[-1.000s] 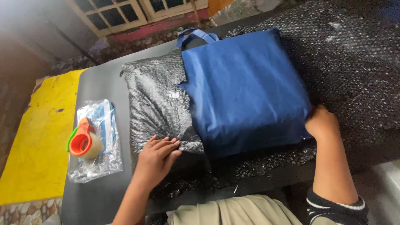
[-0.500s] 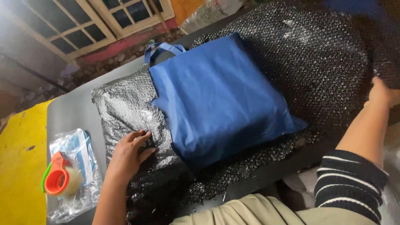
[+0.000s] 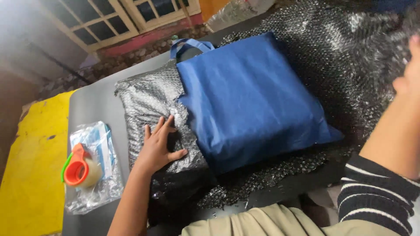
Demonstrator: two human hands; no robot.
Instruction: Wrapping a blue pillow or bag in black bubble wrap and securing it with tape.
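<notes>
A grey table [image 3: 94, 107] stands by a window at upper left. One blue bag [image 3: 249, 98], one bubble wrap sheet [image 3: 148, 98], one tape dispenser [image 3: 78, 168]. The left hand [image 3: 159, 148] lies flat, fingers spread, on the wrap; the right hand [image 3: 409, 74], at the right edge, has a grip I cannot tell.

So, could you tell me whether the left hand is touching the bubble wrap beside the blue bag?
Touching: the head view shows the left hand lying flat, palm down, on the bubble wrap beside the blue bag.

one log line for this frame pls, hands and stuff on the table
left hand: flat on bubble wrap | right hand: raised at frame edge, grip unclear | blue tote bag: on wrap | tape dispenser: on plastic packet
</notes>
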